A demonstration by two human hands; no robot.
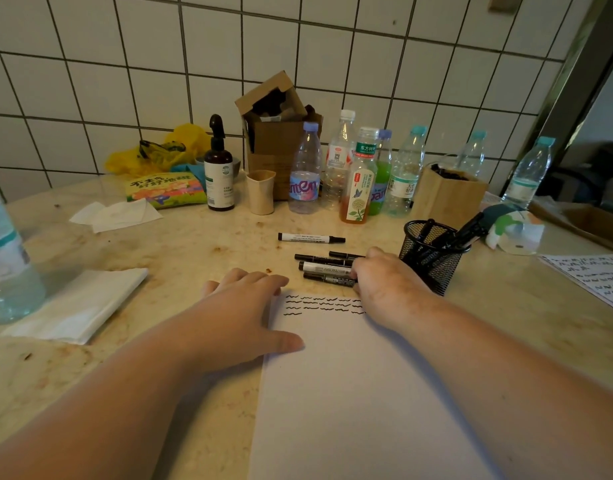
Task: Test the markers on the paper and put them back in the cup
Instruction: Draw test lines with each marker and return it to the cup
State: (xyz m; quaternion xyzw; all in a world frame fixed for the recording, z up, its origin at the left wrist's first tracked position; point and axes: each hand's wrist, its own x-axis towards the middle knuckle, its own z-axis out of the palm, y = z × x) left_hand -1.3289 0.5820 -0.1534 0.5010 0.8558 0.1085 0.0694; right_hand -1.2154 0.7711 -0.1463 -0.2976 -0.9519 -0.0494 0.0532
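White wall tiles back a marbled tabletop (180, 258). Four markers (324, 268) lie side by side just beyond the paper (360, 393), long axes running left to right, ends under the right hand (384, 275). Its fingers curl over them; an actual grip cannot be told. The mesh cup (433, 254) stands just right of that hand. The left hand (242, 303) lies flat, pinning the paper's edge.

Both bare forearms reach forward from the bottom edge. The left hand (249, 303) lies flat, palm down, fingers straight and thumb splayed toward the right. The right hand (384, 278) is knuckles-up, fingers curled under (their tips hidden).
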